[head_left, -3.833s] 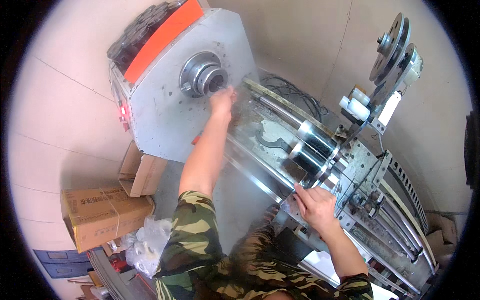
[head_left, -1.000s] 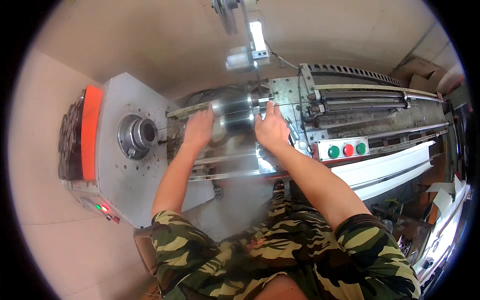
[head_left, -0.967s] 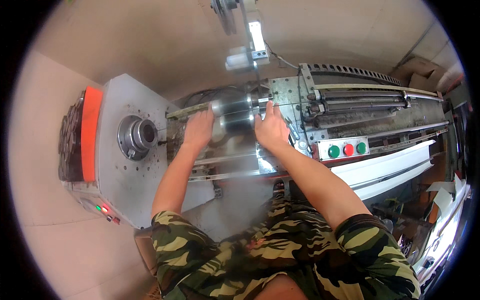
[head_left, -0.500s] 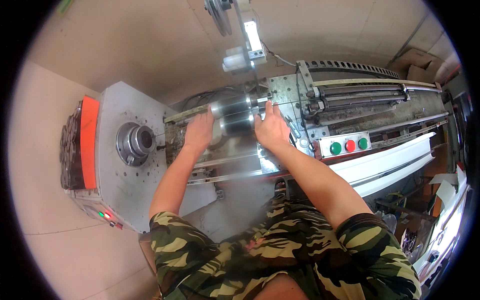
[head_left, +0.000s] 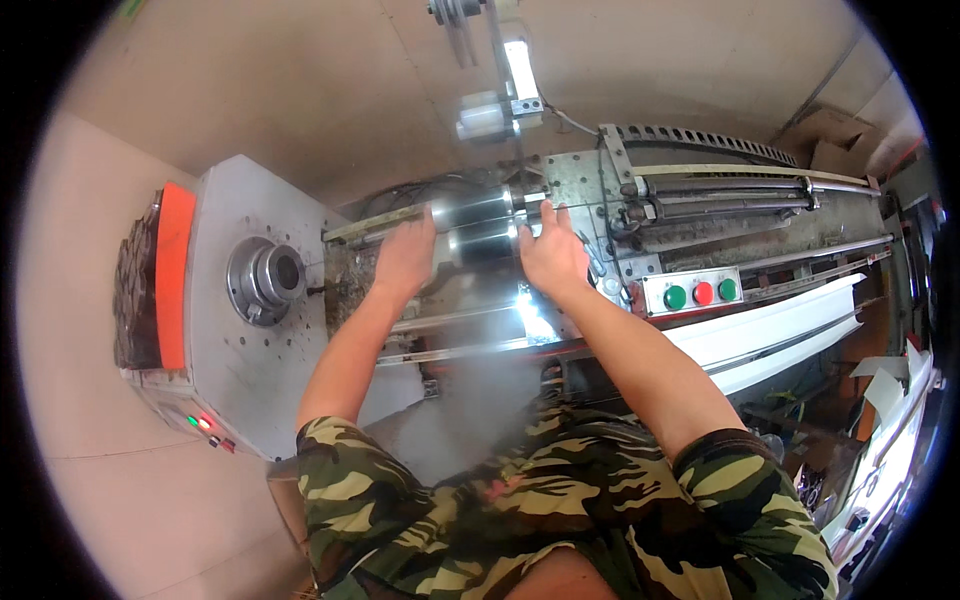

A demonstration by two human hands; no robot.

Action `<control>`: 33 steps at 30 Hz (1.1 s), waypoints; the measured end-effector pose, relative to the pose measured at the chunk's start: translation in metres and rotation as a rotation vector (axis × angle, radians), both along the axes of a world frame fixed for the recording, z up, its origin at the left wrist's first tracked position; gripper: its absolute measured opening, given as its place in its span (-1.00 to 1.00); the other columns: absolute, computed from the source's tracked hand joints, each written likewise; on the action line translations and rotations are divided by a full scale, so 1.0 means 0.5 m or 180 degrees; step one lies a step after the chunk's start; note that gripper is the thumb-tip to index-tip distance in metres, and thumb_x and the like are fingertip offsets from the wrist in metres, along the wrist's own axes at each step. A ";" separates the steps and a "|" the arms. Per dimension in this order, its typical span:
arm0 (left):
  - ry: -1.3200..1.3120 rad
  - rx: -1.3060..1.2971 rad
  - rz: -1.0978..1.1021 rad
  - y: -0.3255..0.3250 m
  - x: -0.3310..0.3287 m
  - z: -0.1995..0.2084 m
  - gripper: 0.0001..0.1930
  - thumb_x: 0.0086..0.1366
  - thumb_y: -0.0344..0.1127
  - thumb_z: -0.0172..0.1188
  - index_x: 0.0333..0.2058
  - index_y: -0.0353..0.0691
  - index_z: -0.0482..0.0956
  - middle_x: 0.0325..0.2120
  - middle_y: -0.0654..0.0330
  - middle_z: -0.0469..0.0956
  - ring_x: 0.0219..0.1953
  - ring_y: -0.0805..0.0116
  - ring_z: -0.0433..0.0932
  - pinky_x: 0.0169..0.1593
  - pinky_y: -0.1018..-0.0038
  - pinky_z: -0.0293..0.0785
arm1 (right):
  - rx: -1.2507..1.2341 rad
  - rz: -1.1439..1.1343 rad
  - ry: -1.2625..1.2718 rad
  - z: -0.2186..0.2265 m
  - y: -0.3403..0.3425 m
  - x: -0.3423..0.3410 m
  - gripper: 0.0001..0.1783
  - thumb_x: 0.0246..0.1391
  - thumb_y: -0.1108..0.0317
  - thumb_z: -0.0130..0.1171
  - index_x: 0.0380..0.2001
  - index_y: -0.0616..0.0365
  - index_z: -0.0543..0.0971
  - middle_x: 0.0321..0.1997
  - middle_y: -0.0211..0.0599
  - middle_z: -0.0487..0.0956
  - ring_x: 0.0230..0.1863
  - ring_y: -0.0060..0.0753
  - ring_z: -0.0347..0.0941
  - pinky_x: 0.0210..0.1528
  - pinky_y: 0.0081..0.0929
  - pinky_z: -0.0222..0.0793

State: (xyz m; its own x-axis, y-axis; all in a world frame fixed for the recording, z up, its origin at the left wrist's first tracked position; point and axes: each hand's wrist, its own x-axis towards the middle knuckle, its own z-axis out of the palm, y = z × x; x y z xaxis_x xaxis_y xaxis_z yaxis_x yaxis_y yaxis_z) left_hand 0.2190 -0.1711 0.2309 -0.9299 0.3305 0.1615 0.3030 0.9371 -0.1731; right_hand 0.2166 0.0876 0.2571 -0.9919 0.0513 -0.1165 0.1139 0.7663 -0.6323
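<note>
Two shiny metal rollers lie side by side across the machine bed, the upper roller (head_left: 475, 207) just behind the lower roller (head_left: 485, 242). At their left end is my left hand (head_left: 406, 258), its fingers close together and bent against the upper roller's end; its thumb is hidden. By the right end my right hand (head_left: 555, 252) has its fingers stretched and apart, beside a small bright metal block (head_left: 537, 199). Its thumb is close to the lower roller's end face. A thin belt (head_left: 518, 155) runs down to the rollers from above.
Left stands a grey machine head (head_left: 225, 200) with a round chuck (head_left: 278, 274). A button box (head_left: 690, 291) with green and red buttons sits right of my hand, above a long white channel (head_left: 770, 325). Metal rods (head_left: 730, 190) extend to the right. A lit lamp (head_left: 520, 70) hangs above.
The view has shifted slightly, so most of the machine appears a little displaced. Both hands remain at the roller ends, with little change in their pose.
</note>
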 end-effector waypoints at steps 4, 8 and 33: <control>0.0053 0.0037 -0.0038 0.001 -0.002 -0.005 -0.38 0.21 -0.46 0.02 0.27 -0.47 0.27 -0.29 0.03 0.57 -0.19 0.09 0.54 -0.10 0.21 0.51 | 0.0105 -0.0080 0.0057 -0.004 -0.003 -0.001 -0.26 0.25 -0.03 0.06 0.39 0.11 0.24 0.45 0.12 0.21 0.25 0.23 0.40 0.24 0.02 0.37; 0.0128 -0.0100 -0.0052 -0.001 -0.005 -0.015 -0.39 0.25 -0.42 0.00 0.30 -0.42 0.26 -0.31 0.13 0.50 -0.18 0.17 0.49 -0.13 0.26 0.52 | 0.0076 -0.0065 0.0014 -0.009 -0.001 -0.007 -0.26 0.24 -0.04 0.07 0.39 0.09 0.25 0.45 0.10 0.22 0.26 0.23 0.39 0.25 0.01 0.36; 0.0311 0.0017 -0.0166 0.004 -0.008 -0.035 -0.36 0.16 -0.44 0.05 0.26 -0.47 0.30 -0.35 0.10 0.53 -0.23 0.17 0.51 -0.15 0.28 0.51 | 0.0131 -0.0245 0.0125 -0.019 0.000 -0.008 -0.23 0.20 -0.09 0.11 0.36 0.09 0.30 0.41 0.02 0.31 0.27 0.18 0.39 0.25 -0.02 0.34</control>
